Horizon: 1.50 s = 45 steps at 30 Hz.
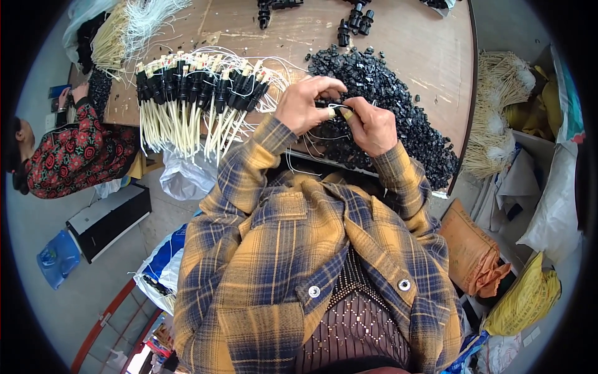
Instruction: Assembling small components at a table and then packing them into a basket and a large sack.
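Observation:
Both hands meet over the near edge of a heap of small black plastic pieces (367, 81). In my left hand (303, 106) is a small black plastic part with a thin white wire, partly hidden by the curled fingers. My right hand (374, 127) pinches at the same part from the right, its thumb and forefinger closed together; tape is wrapped round fingertips of both hands. Loose white wires (311, 146) hang below my left hand. To the left lies a row of black sockets with cream-coloured leads (193, 87), the leads dangling over the table edge.
Black connectors (355, 23) lie at the back of the wooden table (243, 30). A bundle of white and cream wires (128, 37) is at the far left, near a co-worker in a flowered top (81, 153). More wire bundles (498, 112) and sacks (470, 249) stand at the right.

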Each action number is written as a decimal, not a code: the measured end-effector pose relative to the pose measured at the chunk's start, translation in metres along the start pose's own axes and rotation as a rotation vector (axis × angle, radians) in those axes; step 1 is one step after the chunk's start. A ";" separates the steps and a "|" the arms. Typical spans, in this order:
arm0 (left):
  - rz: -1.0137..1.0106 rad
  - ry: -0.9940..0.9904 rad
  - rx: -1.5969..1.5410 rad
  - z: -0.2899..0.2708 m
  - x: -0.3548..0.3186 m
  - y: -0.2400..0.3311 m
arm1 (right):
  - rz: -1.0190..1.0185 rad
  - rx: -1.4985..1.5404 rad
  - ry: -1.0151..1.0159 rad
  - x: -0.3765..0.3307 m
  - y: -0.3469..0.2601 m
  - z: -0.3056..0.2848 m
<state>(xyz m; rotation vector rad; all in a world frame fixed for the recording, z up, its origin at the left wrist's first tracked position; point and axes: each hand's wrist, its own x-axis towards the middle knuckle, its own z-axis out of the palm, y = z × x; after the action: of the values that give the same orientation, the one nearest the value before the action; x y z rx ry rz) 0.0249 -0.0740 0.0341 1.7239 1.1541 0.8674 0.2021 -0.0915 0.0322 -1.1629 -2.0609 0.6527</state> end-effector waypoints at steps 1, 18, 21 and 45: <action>0.042 0.022 0.018 -0.001 -0.002 -0.001 | 0.007 -0.005 -0.002 0.000 -0.002 -0.001; -0.254 0.356 0.665 -0.027 0.053 -0.058 | 0.279 0.098 -0.014 0.002 -0.005 -0.002; -0.247 0.323 0.620 -0.025 0.060 -0.060 | 0.320 0.139 0.015 -0.001 0.002 -0.006; -0.281 0.303 -0.411 0.018 0.006 0.011 | 0.013 -0.456 0.382 0.004 -0.006 0.025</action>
<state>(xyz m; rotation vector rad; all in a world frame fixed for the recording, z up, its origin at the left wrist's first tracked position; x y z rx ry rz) 0.0463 -0.0752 0.0379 1.0941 1.2711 1.1220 0.1786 -0.0929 0.0212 -1.4230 -1.9148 -0.0516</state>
